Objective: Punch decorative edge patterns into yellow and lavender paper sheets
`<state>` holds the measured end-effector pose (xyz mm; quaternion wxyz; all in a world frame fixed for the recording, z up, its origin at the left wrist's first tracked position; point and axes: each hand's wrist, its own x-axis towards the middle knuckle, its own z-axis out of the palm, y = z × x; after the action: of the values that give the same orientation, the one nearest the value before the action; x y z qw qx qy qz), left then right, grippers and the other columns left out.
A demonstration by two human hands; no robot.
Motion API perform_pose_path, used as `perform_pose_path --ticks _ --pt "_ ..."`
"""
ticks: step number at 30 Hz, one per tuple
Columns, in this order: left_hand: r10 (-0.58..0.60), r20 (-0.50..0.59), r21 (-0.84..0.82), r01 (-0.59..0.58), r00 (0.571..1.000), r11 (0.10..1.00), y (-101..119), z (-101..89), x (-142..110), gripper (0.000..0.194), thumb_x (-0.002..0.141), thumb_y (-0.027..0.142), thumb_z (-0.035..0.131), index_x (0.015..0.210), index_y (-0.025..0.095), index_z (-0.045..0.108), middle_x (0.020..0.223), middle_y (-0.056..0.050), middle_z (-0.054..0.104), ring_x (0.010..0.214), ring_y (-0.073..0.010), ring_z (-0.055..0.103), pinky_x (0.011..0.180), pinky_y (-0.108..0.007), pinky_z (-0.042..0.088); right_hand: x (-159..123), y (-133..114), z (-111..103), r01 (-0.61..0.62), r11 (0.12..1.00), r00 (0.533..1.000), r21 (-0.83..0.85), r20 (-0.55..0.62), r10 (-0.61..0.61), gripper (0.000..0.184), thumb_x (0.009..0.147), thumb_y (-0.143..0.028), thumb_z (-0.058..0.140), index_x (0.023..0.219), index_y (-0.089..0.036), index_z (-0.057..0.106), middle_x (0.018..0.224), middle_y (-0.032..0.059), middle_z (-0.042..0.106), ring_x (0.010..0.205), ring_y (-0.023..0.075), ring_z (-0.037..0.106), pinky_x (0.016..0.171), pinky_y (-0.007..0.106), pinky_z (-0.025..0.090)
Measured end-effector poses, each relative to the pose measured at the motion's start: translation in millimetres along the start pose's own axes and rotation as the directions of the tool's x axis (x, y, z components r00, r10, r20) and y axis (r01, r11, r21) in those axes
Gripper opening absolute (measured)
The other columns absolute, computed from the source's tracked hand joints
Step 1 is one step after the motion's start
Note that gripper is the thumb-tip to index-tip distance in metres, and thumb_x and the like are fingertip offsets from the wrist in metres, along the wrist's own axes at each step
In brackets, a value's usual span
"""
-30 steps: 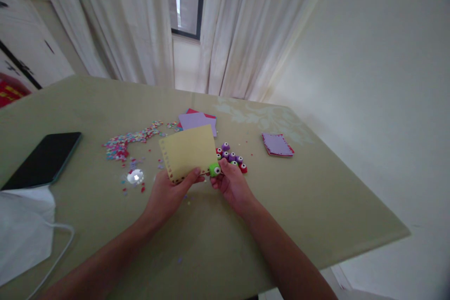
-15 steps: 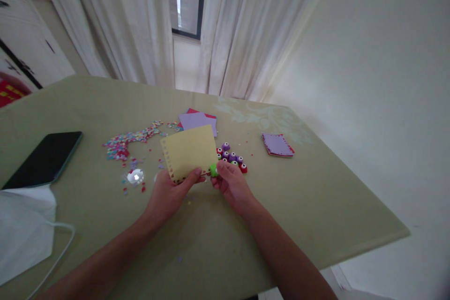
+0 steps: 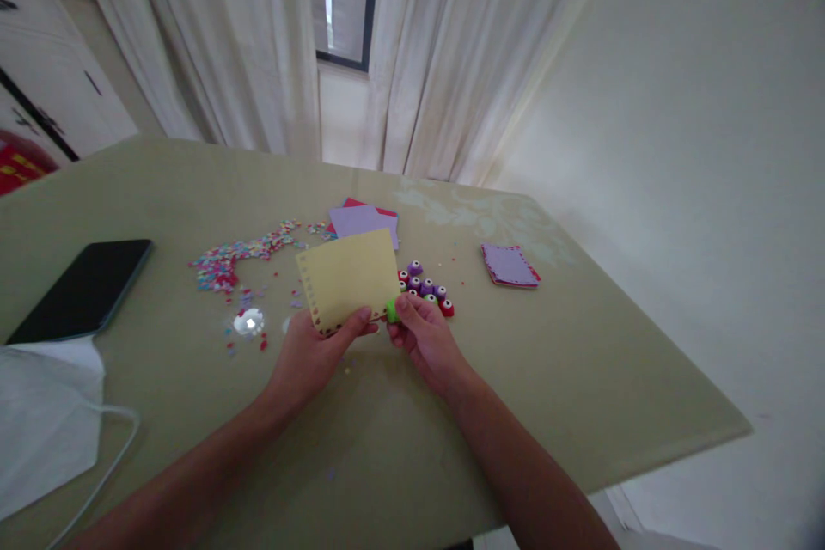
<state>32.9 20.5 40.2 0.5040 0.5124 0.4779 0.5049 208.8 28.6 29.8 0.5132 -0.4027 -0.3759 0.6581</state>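
Observation:
A yellow sheet of paper [image 3: 350, 273] with small holes punched along its left and lower edges is held up by my left hand [image 3: 317, 352], thumb in front near the lower edge. My right hand [image 3: 426, 342] is closed on a small green craft punch [image 3: 392, 310], which sits at the sheet's lower right corner. Whether its jaw is around the paper is hidden by my fingers. Just behind my right hand, several purple, red and green punches [image 3: 426, 286] with white tops stand in a cluster on the table.
Colourful paper confetti [image 3: 223, 265] lies left of the sheet, near a shiny round disc [image 3: 248, 322]. Purple and red sheets [image 3: 364, 222] lie behind. A stack of punched squares [image 3: 510, 265] is at the right. A black phone [image 3: 81, 288] and a white face mask [image 3: 51, 421] occupy the left.
Both hands, the yellow sheet and the green punch stay in nearly the same place. The green punch shows slightly less beside my right fingers; the whole view has shifted a little.

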Motion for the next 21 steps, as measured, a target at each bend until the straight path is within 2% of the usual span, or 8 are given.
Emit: perform_pose_path --ticks 12,18,21 --pt "-0.006 0.006 -0.006 0.006 1.000 1.000 1.4 0.1 -0.5 0.031 0.084 0.045 0.083 0.100 0.018 0.080 0.099 -0.008 0.086 0.082 -0.0298 0.084 0.076 -0.038 0.071 0.9 1.0 -0.8 -0.003 1.000 1.000 0.018 -0.002 0.003 0.052 0.072 -0.065 0.091 0.077 -0.018 0.067 0.066 -0.0028 0.061 0.054 0.0093 0.050 0.049 0.023 0.036" --pt "-0.002 -0.001 -0.009 0.002 1.000 1.000 2.1 1.0 0.3 0.034 0.083 0.047 0.083 0.100 0.019 0.080 0.102 -0.009 0.086 0.084 -0.0303 0.084 0.077 -0.040 0.071 1.8 1.4 -0.4 -0.033 0.996 0.998 0.089 -0.041 0.037 0.059 0.071 -0.074 0.086 0.080 -0.018 0.068 0.073 0.0001 0.066 0.056 0.0106 0.055 0.049 0.023 0.041" --pt "-0.006 -0.004 -0.010 0.006 1.000 1.000 2.7 1.2 0.5 0.037 0.080 0.050 0.084 0.098 0.018 0.080 0.101 -0.010 0.086 0.084 -0.0317 0.084 0.077 -0.042 0.071 2.0 1.7 -0.8 -0.029 0.996 0.999 0.081 -0.038 0.032 0.058 0.071 -0.073 0.087 0.080 -0.018 0.068 0.073 -0.0001 0.066 0.056 0.0105 0.055 0.049 0.022 0.040"
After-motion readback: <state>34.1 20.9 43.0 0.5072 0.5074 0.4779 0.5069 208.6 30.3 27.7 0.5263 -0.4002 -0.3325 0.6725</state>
